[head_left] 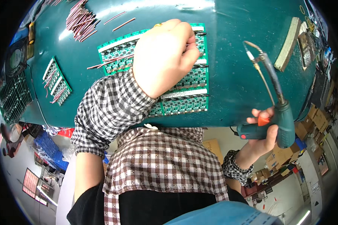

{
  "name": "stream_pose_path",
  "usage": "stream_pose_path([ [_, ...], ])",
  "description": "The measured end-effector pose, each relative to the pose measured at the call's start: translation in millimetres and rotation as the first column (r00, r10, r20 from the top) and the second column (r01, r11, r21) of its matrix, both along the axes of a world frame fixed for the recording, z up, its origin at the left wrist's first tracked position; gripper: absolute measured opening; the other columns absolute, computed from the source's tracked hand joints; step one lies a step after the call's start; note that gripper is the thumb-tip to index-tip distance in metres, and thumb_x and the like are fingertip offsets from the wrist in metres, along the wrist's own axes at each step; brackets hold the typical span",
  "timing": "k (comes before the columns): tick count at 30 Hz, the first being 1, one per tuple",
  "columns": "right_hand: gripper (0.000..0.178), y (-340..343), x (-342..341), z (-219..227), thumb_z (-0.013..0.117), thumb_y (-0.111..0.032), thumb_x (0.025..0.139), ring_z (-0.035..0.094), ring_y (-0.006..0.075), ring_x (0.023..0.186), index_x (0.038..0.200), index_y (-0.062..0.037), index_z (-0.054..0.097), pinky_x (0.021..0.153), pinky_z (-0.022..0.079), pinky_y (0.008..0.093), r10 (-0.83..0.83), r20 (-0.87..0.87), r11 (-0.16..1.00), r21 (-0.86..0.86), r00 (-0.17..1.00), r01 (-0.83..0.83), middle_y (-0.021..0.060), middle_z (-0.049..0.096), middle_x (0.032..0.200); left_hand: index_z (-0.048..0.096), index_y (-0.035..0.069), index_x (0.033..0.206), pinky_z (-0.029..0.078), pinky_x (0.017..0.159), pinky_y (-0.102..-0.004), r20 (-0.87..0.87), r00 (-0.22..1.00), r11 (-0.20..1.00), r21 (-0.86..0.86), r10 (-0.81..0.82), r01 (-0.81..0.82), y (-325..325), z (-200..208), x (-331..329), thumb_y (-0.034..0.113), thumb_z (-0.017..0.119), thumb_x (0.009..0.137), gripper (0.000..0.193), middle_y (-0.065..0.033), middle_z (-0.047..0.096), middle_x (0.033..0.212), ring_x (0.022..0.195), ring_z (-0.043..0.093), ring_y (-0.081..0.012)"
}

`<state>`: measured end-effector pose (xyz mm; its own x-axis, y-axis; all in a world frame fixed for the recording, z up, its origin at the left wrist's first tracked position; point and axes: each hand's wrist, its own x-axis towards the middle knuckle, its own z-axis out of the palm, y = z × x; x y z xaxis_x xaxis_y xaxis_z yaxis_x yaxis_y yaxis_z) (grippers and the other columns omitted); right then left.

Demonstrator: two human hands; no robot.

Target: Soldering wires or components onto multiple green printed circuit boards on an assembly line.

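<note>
My left hand lies over a large green circuit board panel, its fingers closed in a pinch near the panel's upper right. What sits between the fingertips is too small to make out. Several thin reddish-brown wires stick out on the left of the hand; whether the hand holds them or they lie on the panel is hidden. On the right, my right hand grips a green pistol-shaped soldering gun with an orange trigger. Its long tip points up and left, apart from the panel.
A heap of wires lies at the far left, with two loose wires beside it. A smaller wired board rests on the left. At right are a pale bar and a soiled tray. A fan stands at the left edge.
</note>
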<state>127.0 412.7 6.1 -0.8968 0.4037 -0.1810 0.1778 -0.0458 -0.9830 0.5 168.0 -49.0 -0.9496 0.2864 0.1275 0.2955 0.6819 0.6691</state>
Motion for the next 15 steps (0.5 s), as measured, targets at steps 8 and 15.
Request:
stream_pose_path([
  [8,0.047,-27.6,2.2,2.0,0.063,-0.03,0.084,0.066,0.0264,0.076,0.106,0.0105,0.055,0.057,0.059,0.0331,0.152,0.12,0.981,0.103,0.981,-0.165,0.0162,0.06,0.088,0.054,0.006,0.072,0.043,0.057,-0.0304,-0.067,0.997,0.998,0.052,0.033,-0.029,-0.4,-5.5,3.4,0.001,0.064,0.069,0.012,-0.0045,0.051,0.064,0.057,0.053,-0.0195],
  [15,0.047,-36.7,1.1,3.8,0.066,-0.028,0.081,0.066,0.0286,0.078,0.105,0.011,0.056,0.059,0.058,0.0356,0.191,0.156,0.967,0.138,0.969,-0.213,0.0168,0.061,0.088,0.054,0.007,0.071,0.043,0.055,-0.0303,-0.054,0.998,0.999,0.037,0.032,-0.03,-1.3,-2.7,2.5,0.001,0.066,0.067,0.014,-0.0039,0.051,0.064,0.057,0.052,-0.0197],
])
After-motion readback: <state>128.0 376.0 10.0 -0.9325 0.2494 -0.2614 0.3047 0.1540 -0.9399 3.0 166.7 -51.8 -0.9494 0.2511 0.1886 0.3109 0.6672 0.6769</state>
